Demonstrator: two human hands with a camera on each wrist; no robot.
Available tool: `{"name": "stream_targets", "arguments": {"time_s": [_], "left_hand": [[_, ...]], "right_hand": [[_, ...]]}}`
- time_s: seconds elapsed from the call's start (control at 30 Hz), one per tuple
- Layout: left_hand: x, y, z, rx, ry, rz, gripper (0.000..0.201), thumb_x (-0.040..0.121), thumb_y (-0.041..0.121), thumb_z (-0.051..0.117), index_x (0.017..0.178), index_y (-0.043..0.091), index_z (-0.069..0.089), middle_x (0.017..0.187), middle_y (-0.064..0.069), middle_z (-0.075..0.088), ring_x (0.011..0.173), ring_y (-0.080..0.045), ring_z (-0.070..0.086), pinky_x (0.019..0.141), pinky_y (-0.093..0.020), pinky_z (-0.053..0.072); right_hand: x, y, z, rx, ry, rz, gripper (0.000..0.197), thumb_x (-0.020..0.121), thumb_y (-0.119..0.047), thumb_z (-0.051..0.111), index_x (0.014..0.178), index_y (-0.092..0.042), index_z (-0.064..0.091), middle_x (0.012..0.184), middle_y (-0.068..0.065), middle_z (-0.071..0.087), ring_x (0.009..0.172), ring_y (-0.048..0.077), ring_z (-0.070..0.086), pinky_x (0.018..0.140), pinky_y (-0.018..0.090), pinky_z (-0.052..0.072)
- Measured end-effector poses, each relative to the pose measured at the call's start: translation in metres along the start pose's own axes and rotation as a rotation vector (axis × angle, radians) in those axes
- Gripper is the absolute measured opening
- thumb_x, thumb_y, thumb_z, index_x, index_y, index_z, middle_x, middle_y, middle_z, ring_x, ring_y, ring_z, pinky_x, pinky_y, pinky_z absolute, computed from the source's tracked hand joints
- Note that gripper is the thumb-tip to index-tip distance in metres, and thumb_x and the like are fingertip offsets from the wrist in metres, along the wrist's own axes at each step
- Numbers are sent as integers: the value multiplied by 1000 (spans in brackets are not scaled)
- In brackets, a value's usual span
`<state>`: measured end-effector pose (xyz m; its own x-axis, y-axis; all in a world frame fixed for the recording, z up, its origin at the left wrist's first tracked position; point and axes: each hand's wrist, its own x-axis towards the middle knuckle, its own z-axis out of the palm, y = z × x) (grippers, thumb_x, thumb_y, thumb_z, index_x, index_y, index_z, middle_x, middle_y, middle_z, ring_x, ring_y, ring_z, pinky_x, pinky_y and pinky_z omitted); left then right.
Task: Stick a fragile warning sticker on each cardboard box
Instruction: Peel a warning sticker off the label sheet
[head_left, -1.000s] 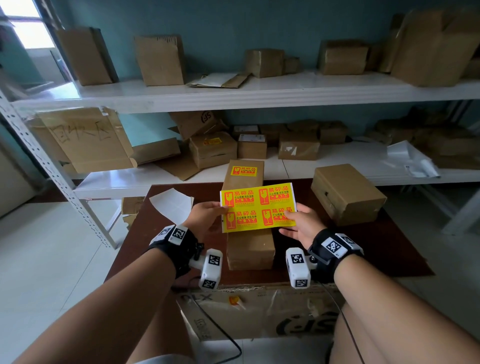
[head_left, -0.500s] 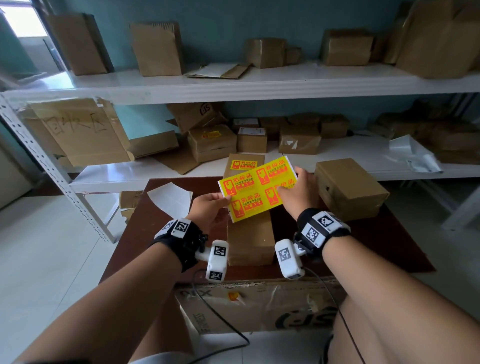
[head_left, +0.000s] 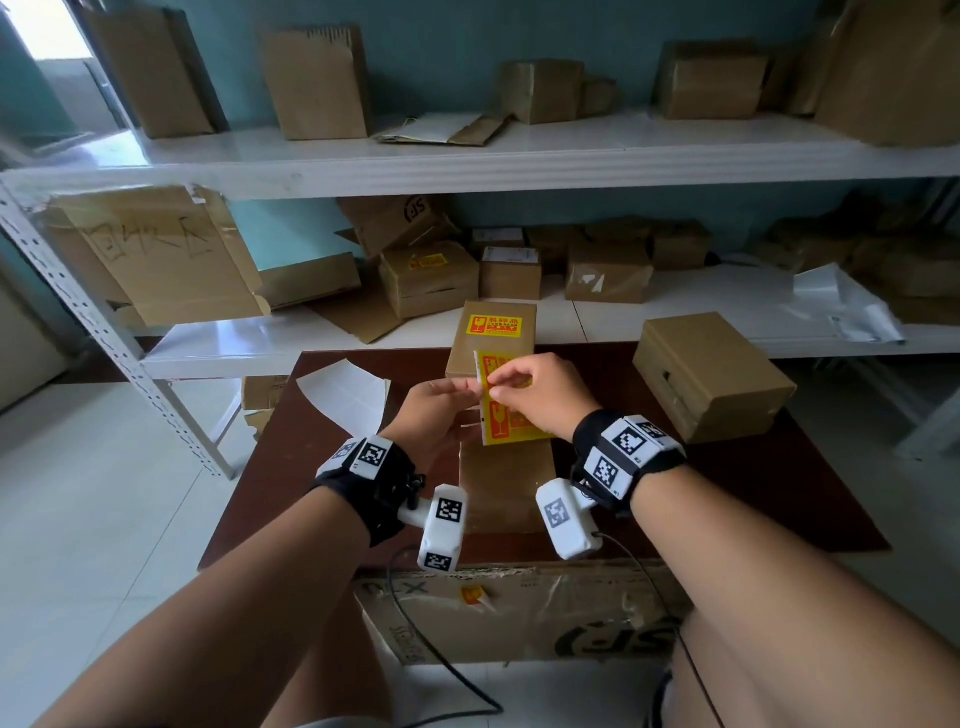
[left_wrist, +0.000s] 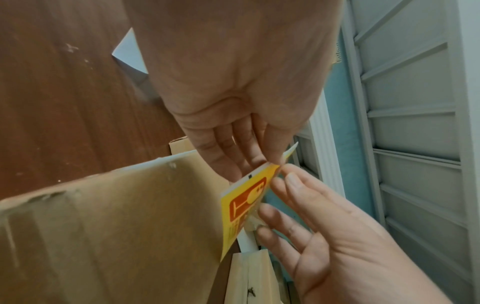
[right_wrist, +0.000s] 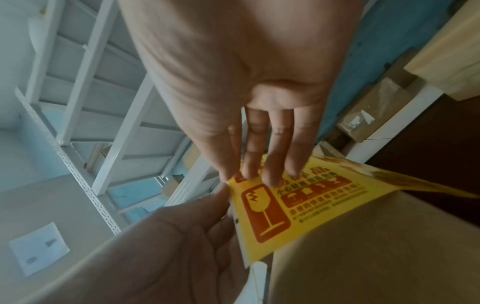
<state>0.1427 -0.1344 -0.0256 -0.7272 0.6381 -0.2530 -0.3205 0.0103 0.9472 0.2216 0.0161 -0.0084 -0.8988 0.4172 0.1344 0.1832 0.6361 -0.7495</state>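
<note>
Right fingers: the right hand (head_left: 540, 395) pinches the top left corner of the yellow sticker sheet (head_left: 511, 415), thumb and forefinger closed on it while the other fingertips (right_wrist: 272, 176) lie on the printed face.
Left fingers: the left hand (head_left: 436, 410) grips the sheet's left edge, thumb against the fingers (the wrist view shows a thin white corner standing free just above that pinch, probably backing coming away, though I cannot be certain).
Sheet: held in the air, upright and turned edge-on, above the near box (head_left: 506, 488); several red-and-yellow fragile labels show on it.
Near box: lies on the brown table (head_left: 779, 493) under the hands, with no sticker visible on the part of its top that shows.
Far box: the labelled box (head_left: 493, 338) just behind it already carries a fragile sticker on top.
Right box: the plain box (head_left: 711, 374) stands apart on the right, no sticker seen on it.
Step in hand: starting one label off the sheet at its corner.
Next move: I judge it calls for a slow peel along the label, keeping the glue side off the fingers, then laying it flat on the near box and smoothing it down.
Aside: a blank white backing sheet (head_left: 345, 389) curls on the table's left.
</note>
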Motion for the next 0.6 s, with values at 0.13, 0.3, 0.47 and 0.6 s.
{"name": "stream_targets", "arguments": {"time_s": [0.13, 0.3, 0.47, 0.6], "left_hand": [[9, 3, 0, -15, -8, 32, 25, 100, 13, 55, 117, -4, 64, 98, -15, 71, 81, -21, 70, 64, -28, 58], [25, 4, 0, -4, -35, 76, 24, 99, 16, 58, 116, 0, 67, 97, -11, 69, 79, -15, 66, 67, -25, 55], [44, 10, -1, 5, -88, 118, 17, 98, 19, 59, 103, 8, 73, 90, -10, 69, 80, -17, 69, 80, -34, 55], [59, 16, 3, 30, -92, 169, 17, 99, 16, 58, 97, 7, 72, 88, -13, 68, 79, -19, 69, 76, -31, 56]], "right_hand": [[10, 0, -5, 33, -28, -5, 15, 85, -26, 76, 99, -25, 79, 92, -7, 75, 85, 6, 68, 85, 28, 57], [23, 1, -11, 47, 22, -12, 14, 84, -27, 77, 98, -23, 78, 94, -6, 75, 86, 4, 67, 82, 25, 55], [40, 5, -15, 25, 78, -36, 16, 84, -30, 77, 99, -25, 78, 94, -8, 74, 86, 3, 66, 81, 24, 54], [51, 13, -17, 55, 120, -61, 16, 80, -31, 80, 95, -27, 79, 88, -13, 74, 82, -2, 68, 78, 22, 56]]}}
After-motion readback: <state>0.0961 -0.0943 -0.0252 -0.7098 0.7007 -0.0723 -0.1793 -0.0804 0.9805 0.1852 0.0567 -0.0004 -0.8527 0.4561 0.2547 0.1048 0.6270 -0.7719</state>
